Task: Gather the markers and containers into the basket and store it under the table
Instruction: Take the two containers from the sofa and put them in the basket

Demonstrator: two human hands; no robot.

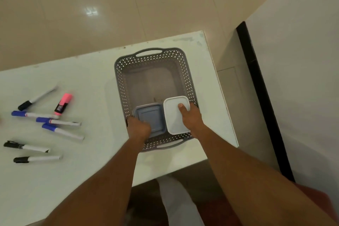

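Both my forearms reach out over the near edge of the white table point(95, 180); my left hand point(138, 128) is curled over the near left corner of the blue-grey container point(153, 118), fingers closed on its rim; my right hand point(190, 118) grips the white container point(174, 115) from its right side, thumb pressed flat on the lid, the other fingers hidden beyond its edge.

The two containers sit side by side, touching, in the near end of the grey perforated basket point(121, 79); whether they rest on its floor or hang just above it I cannot tell; the far half of the basket shows bare floor; the basket stands near the table's right edge, a handle slot at its near rim and one at its far rim.

To the left, well apart from the basket, markers lie loose on the tabletop: two black-capped markers point(36, 158) nearest; three blue-capped markers point(58, 122) beyond, close together; then a pink highlighter point(63, 104) and one more black-capped marker point(36, 98) farthest.

Past the table's far edge, beige floor tiles point(110, 5); at right a white wall point(302, 60) with a black strip at its foot.
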